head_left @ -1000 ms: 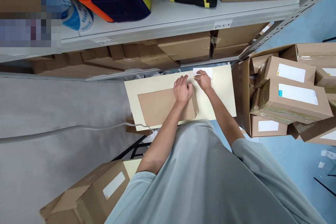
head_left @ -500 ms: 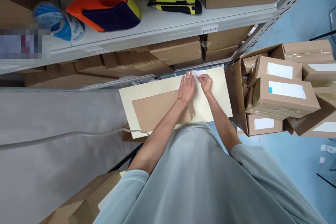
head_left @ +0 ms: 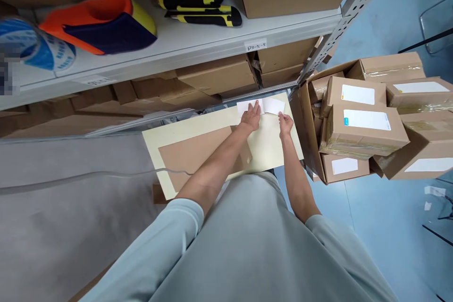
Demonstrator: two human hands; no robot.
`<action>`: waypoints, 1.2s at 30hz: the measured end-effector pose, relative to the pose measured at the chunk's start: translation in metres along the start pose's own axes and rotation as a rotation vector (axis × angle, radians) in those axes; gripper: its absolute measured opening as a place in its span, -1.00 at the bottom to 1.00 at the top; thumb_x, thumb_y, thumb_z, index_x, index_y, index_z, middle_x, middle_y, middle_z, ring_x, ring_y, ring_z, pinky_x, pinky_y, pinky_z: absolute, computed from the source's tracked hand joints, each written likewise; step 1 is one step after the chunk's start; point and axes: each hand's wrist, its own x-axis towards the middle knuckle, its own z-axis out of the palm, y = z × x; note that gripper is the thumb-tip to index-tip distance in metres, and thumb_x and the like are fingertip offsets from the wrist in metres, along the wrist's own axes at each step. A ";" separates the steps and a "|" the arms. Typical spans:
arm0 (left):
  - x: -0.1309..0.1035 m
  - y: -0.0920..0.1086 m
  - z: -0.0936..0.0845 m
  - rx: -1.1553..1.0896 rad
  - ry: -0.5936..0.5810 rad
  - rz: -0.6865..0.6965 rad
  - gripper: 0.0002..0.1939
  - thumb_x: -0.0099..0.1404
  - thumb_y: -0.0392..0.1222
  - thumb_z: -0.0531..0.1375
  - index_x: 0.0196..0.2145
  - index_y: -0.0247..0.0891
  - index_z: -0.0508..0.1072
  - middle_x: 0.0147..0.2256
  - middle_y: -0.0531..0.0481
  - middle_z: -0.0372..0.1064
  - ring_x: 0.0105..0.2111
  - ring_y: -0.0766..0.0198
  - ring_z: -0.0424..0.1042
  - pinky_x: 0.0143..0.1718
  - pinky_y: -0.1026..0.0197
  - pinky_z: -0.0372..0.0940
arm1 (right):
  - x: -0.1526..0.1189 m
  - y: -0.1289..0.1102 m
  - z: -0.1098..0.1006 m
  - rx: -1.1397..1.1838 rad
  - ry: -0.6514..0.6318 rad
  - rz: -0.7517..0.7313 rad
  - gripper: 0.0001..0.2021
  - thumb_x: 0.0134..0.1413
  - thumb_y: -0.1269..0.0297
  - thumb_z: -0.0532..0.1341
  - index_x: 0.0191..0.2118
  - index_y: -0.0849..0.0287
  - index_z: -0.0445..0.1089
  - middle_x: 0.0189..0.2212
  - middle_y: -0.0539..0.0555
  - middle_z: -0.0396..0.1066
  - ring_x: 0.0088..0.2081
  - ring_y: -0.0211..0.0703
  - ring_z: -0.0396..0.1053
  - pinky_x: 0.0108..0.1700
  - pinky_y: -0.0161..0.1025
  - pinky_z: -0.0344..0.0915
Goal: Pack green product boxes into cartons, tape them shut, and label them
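Smooth cream rectangular counter (head_left: pixel 271 146), matte brown cardboard box (head_left: pixel 191 153), thin white paper (head_left: pixel 273 106).
At frame centre, the pale counter surface shows between the box and the counter's right edge, below the right hand (head_left: pixel 285 124), which pinches the paper's lower right corner. The left hand (head_left: pixel 251 117) lies open over the paper's left part. The paper sits along the counter's far edge, above the box's right end.

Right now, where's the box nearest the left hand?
In the head view, the box lies left of centre on the cream board, partly hidden by the left forearm.
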 end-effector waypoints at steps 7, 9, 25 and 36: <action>0.005 0.007 -0.002 0.055 -0.064 -0.031 0.33 0.22 -0.14 0.46 0.68 -0.29 -0.27 0.67 -0.27 -0.65 0.65 -0.39 -0.35 0.38 -0.15 0.39 | -0.027 0.013 -0.008 0.038 0.080 0.111 -0.54 0.12 -0.21 0.40 -0.41 0.09 0.36 -0.48 -0.05 0.35 -0.33 -0.19 0.30 -0.31 -0.27 0.26; 0.004 0.006 -0.004 0.049 -0.078 -0.033 0.32 0.23 -0.14 0.44 0.68 -0.25 -0.29 0.67 -0.23 -0.65 0.66 -0.35 -0.35 0.37 -0.14 0.41 | -0.035 0.015 -0.005 0.044 0.101 0.118 -0.54 0.14 -0.21 0.38 -0.39 0.10 0.36 -0.47 -0.03 0.39 -0.32 -0.19 0.32 -0.30 -0.27 0.28; 0.011 -0.003 -0.009 -0.018 -0.037 0.049 0.25 0.15 0.00 0.48 0.65 -0.28 0.02 0.68 -0.21 -0.53 0.62 -0.51 -0.20 0.42 -0.25 0.33 | 0.022 -0.024 -0.013 0.003 0.096 -0.055 -0.67 0.26 -0.02 0.36 -0.33 0.08 0.34 -0.42 -0.05 0.39 -0.29 -0.19 0.40 -0.12 -0.24 0.43; 0.024 -0.002 -0.026 0.021 -0.051 0.050 -0.01 0.16 -0.08 0.46 0.51 -0.32 0.37 0.67 -0.20 -0.24 0.45 -0.49 0.23 0.43 -0.23 0.30 | 0.034 -0.016 -0.018 -0.080 0.048 -0.131 -0.65 0.24 -0.05 0.36 -0.37 0.10 0.37 -0.45 -0.03 0.43 -0.29 -0.14 0.44 -0.07 -0.16 0.48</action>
